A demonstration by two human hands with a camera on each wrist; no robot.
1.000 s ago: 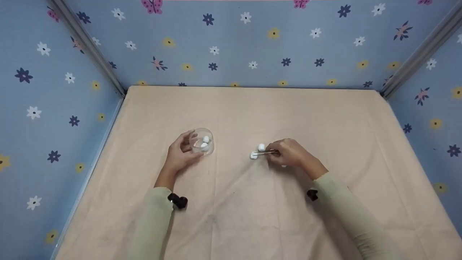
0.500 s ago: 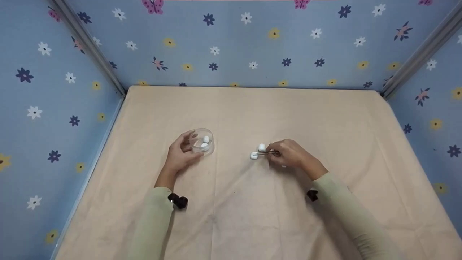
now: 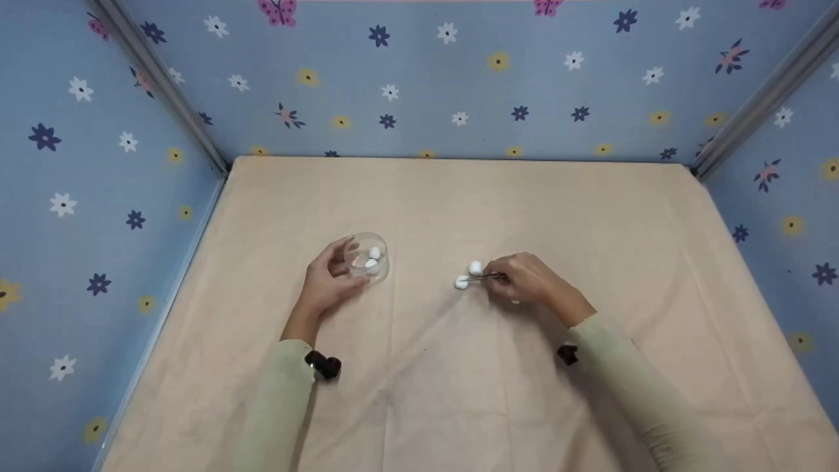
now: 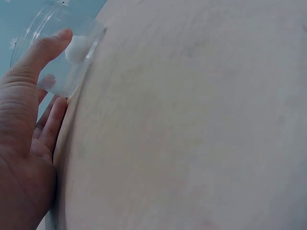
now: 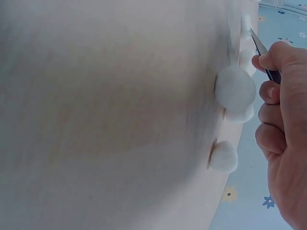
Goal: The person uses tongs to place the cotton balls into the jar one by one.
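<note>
My left hand [image 3: 326, 278] grips a clear round plastic container [image 3: 367, 257] from its left side, thumb in front and fingers behind. Two white cotton balls [image 3: 374, 252] show inside it; the left wrist view shows the container [image 4: 57, 48] standing on the cloth. In my right hand [image 3: 524, 276] a pair of metal tweezers [image 3: 488, 276] is pinched, pointing left. Their tips press into a cotton ball [image 3: 461, 282] on the cloth, also seen in the right wrist view with the tweezers [image 5: 259, 44]. Another cotton ball [image 3: 475, 267] lies just behind the tips.
Several more cotton balls [image 5: 235, 88] lie on the cloth under and beside the right hand, mostly hidden from the head view. A beige cloth [image 3: 432, 380] covers the table. Blue flowered panels [image 3: 419, 78] close off the back and both sides. Each forearm wears a dark wrist camera [image 3: 323, 364].
Both hands and the container stay nearly still. At the right hand, the tweezers' arms look closer together on the cotton ball than a second ago.
</note>
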